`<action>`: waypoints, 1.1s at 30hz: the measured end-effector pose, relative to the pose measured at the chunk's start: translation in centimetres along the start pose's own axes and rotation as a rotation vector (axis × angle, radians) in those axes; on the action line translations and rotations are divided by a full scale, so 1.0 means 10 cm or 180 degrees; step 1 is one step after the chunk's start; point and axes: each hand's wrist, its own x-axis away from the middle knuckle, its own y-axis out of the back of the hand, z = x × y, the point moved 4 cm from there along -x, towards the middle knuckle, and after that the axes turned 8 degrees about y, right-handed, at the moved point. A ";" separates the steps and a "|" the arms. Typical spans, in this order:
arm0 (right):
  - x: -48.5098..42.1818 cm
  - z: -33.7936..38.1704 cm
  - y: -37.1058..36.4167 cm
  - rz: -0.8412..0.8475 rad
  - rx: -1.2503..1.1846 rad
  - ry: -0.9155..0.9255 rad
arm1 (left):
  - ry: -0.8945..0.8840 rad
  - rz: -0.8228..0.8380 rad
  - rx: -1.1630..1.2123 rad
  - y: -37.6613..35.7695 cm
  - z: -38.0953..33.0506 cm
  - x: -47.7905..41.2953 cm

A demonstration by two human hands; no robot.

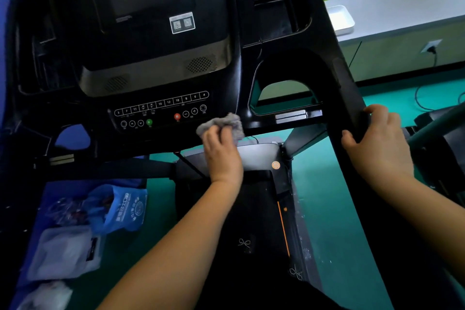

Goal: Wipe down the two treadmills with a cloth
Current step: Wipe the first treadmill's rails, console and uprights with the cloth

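Treadmill console (156, 108) fills the upper half of the view, so I'll use it as the reference point. The left hand (222, 156) is at the console's lower edge, just right of the red button (177, 116), with its fingers (214, 137) curled round a bunched-up grey cloth (226, 122). The cloth is pressed against the black trim there.

The right hand (377, 141) is off to the console's right, fingers wrapped over the black handrail (348, 93) and thumb hooked on the near side, so it's a full grip.

Below the console you can see the dark belt (254, 221) with an orange stripe along its right edge. Down-left of the console, on the floor, there's a blue plastic bag (123, 209) and a clear plastic box (65, 251). Up-right of the console, a grey counter (402, 5) carries a white tray (339, 20).
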 end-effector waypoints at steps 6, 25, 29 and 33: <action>0.01 0.04 -0.02 -0.0173 0.0226 0.0385 | -0.0729 0.0621 -0.0210 0.00 -0.13 0.03; -0.28 1.61 -1.29 0.0740 -0.0170 0.1182 | 0.0645 0.0064 0.0016 0.62 1.13 -0.25; -0.30 1.69 -1.51 0.0585 0.0307 0.0836 | 0.0881 0.0052 -0.0116 0.84 1.82 -0.37; -0.27 1.67 -1.55 0.0353 0.0447 0.0845 | 0.1146 -0.0130 -0.0296 1.20 2.62 -0.63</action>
